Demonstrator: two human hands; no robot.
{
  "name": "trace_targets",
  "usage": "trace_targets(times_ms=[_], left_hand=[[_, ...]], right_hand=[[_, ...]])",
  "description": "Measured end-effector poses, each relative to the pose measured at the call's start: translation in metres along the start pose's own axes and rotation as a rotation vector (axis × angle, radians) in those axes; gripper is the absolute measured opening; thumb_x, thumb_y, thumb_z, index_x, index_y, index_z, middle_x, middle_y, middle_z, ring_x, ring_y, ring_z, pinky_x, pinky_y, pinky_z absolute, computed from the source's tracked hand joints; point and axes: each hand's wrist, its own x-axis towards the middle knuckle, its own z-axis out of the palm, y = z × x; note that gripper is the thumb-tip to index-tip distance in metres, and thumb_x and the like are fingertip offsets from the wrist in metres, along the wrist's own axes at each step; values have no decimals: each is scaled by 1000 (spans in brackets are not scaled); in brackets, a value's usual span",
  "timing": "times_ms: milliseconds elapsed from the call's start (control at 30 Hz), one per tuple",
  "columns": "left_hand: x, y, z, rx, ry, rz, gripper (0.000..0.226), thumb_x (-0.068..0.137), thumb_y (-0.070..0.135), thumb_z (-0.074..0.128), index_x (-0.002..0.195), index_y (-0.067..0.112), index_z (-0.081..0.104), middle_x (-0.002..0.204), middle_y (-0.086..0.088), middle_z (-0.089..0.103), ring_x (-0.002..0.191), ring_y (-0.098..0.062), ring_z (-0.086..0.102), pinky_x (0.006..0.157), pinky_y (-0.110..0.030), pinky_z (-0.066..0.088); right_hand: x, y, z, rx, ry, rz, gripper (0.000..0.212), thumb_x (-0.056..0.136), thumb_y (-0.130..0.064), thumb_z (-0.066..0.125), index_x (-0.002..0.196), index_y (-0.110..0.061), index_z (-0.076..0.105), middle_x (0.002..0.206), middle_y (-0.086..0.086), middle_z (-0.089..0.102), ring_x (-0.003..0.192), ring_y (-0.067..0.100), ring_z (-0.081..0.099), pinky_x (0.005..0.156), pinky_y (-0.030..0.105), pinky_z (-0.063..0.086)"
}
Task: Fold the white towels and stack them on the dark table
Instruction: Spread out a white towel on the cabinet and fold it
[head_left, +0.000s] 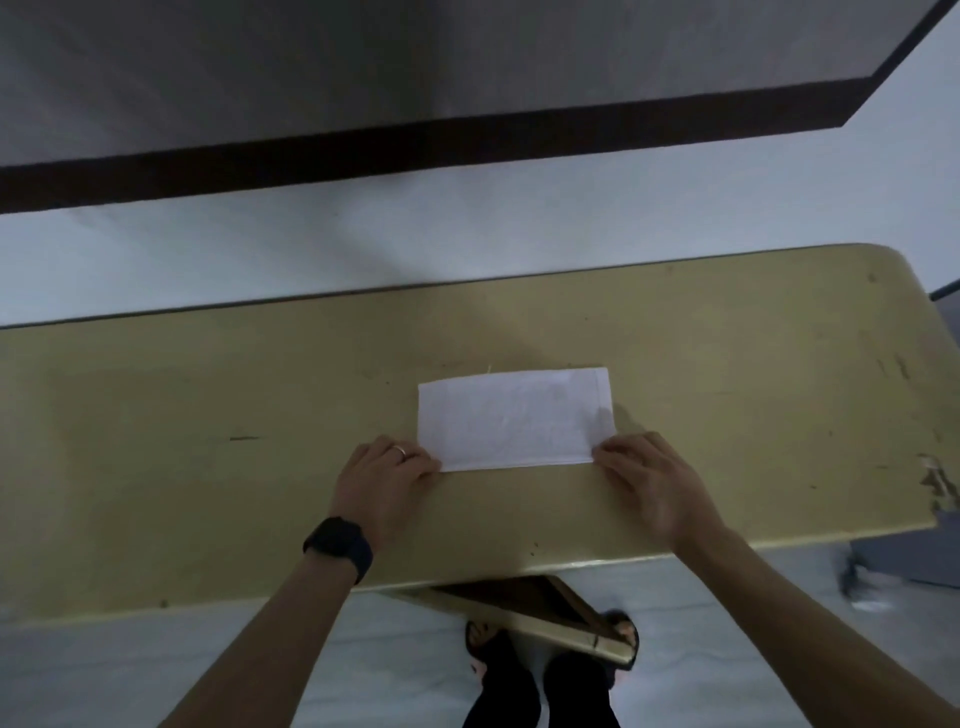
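Item: white towel (514, 421), folded to a flat oblong, lying on an olive-yellow table (208, 415); every place below is given from the towel

- Nearest, well below the towel's near edge: two feet in dark sandals (480, 642) and black trouser legs (498, 691), standing on pale floor
- Just beyond them, nearer than the towel: a slanted table brace (545, 608), the same yellow, running under the tabletop
- Towards the towel's near-left corner: bare left forearm with a black wristwatch (340, 545)
- At the near-left corner: left hand (387, 470), ring (400, 451) on one finger, fingers curled, their tips pinching that corner
- At the near-right corner: right hand (652, 480), fingers bent forward, tips pinching that corner
- The towel's long sides run across the table; its near edge shows stacked layers
- Well right of the towel: chipped paint (940, 483) on the table's rounded end
- Beyond the towel's far edge: bare tabletop, then more pale floor (467, 239)
- Farthest from the towel: a dark skirting band (415, 145), with grey wall (311, 67) behind it
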Motion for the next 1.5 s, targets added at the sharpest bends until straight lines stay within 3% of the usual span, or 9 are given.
trace_targets(times_ms=[300, 433, 633, 767, 933, 1033, 1167, 1300, 1500], left_hand=[[38, 50, -26, -181, 68, -196, 51, 92, 48, 41, 133, 22, 55, 138, -5, 55, 126, -28, 50, 103, -43, 41], [73, 74, 0, -179, -48, -249, 65, 97, 51, 16, 155, 23, 18, 163, -3, 15, 150, -24, 11, 121, -47, 10], [68, 58, 30, -118, -140, -263, 66, 98, 60, 11, 152, 36, -19, 160, 9, -25, 147, -16, -23, 118, -49, -14], [66, 58, 18, -191, -130, -322, 62, 99, 59, 18, 154, 37, 0, 164, 5, -10, 150, -23, -13, 119, -49, -13], [47, 38, -3, -25, -55, -323, 41, 96, 42, 34, 135, 35, 47, 137, -2, 53, 125, -27, 46, 105, -42, 29], [29, 33, -11, -90, -105, -345, 36, 95, 36, 43, 130, 38, 51, 118, 0, 57, 109, -23, 52, 92, -37, 37], [3, 54, -17, -353, -262, -334, 36, 96, 40, 43, 132, 42, 47, 96, 7, 58, 100, -18, 55, 90, -35, 45], [-21, 70, -14, -228, -260, -204, 40, 95, 46, 44, 134, 37, 47, 119, 2, 58, 109, -21, 54, 91, -36, 47], [-33, 59, 17, 31, 152, 288, 30, 89, 43, 49, 99, 21, 68, 113, -2, 67, 98, -22, 60, 89, -34, 40]], right_hand=[[43, -45, -2, -59, 164, 244, 39, 96, -37, 46, 120, -13, 66, 121, 9, 65, 108, 31, 59, 80, 41, 49], [84, -60, 29, -29, -53, 421, 62, 102, -45, 20, 156, -14, 22, 164, 3, 18, 152, 20, 12, 119, 49, 18], [78, -51, 49, -102, -150, 395, 68, 103, -53, 13, 158, -17, -6, 166, -3, -10, 151, 12, -13, 121, 55, -1], [72, -57, 38, -112, -63, 382, 55, 103, -44, 32, 149, -15, 28, 163, 12, 18, 150, 27, 15, 119, 52, 12], [63, -71, 20, -275, -6, 409, 32, 96, -40, 36, 107, -19, 59, 99, 1, 60, 87, 24, 51, 80, 41, 35], [93, -65, 17, -238, -96, 435, 42, 98, -45, 33, 126, -23, 55, 128, -1, 59, 118, 23, 51, 101, 50, 29], [119, -59, 16, -146, -262, 320, 61, 102, -51, 21, 156, -23, 19, 165, -3, 11, 152, 20, 0, 118, 57, 1], [75, -75, 5, -33, -61, 49, 51, 98, -47, 44, 140, -18, 53, 150, 6, 46, 144, 26, 34, 113, 47, 30], [-20, -68, 8, 59, -93, -182, 44, 87, -47, 65, 119, -17, 69, 128, 2, 64, 126, 22, 55, 100, 42, 44]])
